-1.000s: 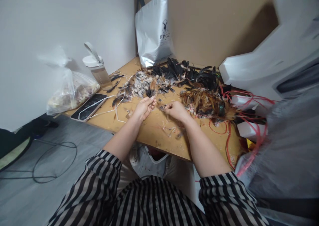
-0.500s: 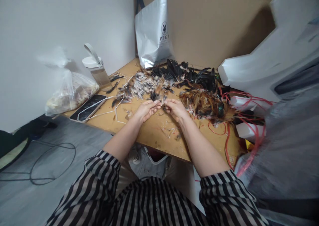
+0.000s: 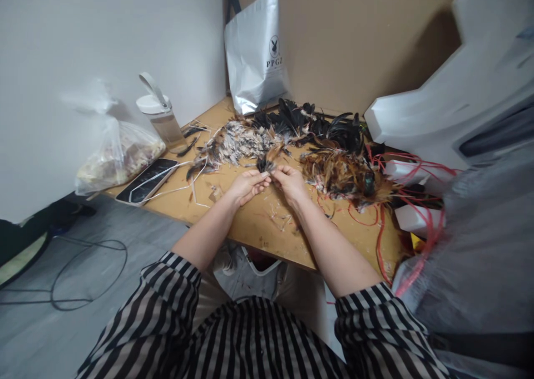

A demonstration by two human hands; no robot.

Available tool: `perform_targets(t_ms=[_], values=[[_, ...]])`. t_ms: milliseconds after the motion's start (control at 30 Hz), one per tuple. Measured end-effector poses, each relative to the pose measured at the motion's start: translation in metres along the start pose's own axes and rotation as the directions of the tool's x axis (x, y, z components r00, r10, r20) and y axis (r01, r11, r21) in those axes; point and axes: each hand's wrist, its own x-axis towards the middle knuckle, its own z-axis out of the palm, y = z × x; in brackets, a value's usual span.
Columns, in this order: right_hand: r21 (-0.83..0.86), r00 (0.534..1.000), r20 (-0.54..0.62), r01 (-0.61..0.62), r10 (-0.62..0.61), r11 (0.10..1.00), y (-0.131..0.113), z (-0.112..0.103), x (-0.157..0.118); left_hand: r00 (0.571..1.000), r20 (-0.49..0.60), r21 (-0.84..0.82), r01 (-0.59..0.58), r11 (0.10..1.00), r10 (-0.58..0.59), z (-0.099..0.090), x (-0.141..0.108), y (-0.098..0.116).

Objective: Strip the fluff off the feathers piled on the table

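Both hands meet over the middle of the wooden table, pinching one small feather bunch between them. Left hand has thumb and fingertips closed on the quill ends from the left; right hand is closed on the same bunch from the right, fingers curled in. Fingertips of the two hands touch or nearly touch; dark and tan tips of the bunch stick up and away from the person, just above the knuckles.

Right behind the bunch: speckled white-grey feather pile, black feather pile further back, brown-orange feather pile just right of the right hand. Red cords tangle through the brown pile and run off the table's right edge, near white blocks. Feather scraps lie on the table under the wrists.

Left end of the table: phone with white strips across it, clear plastic bag, water bottle. Silver PPGZ bag stands at the back against brown cardboard. Striped sleeves in the foreground.
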Motion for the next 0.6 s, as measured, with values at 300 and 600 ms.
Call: perform_targets(t_ms=[300, 600], values=[[-0.033, 0.999, 0.027, 0.041, -0.04, 0.999, -0.0038, -0.0006, -0.0034, 0.992, -0.015, 0.118, -0.119, 0.986, 0.122, 0.0004, 0.0023, -0.0025], [-0.054, 0.998, -0.021, 0.055, -0.057, 0.997, -0.0013, 0.0022, -0.0043, 0.996, 0.013, 0.136, -0.088, 0.987, 0.088, 0.0008, 0.0009, -0.0013]])
